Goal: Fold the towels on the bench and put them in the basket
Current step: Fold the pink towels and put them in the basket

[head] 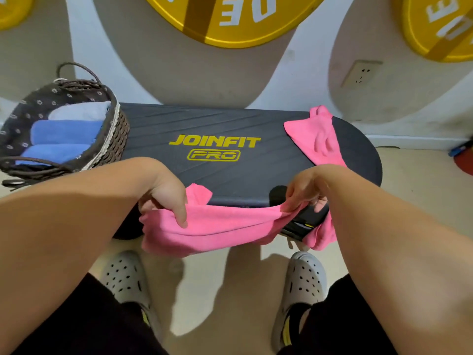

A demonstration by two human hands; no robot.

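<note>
At 6 o'clock on the worktop (230, 124), left grip (163, 193) and right grip (305, 192) each clamp the pink towel (217, 224) stretched between them; basket (116, 139) stands at 9 o'clock.

bare bench (217, 124) middle between basket (112, 142) at left and pink towel (317, 137) at right

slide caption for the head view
Left hand and right hand grip a pink towel at the near edge of the bench; blue towels sit in the basket.
</note>
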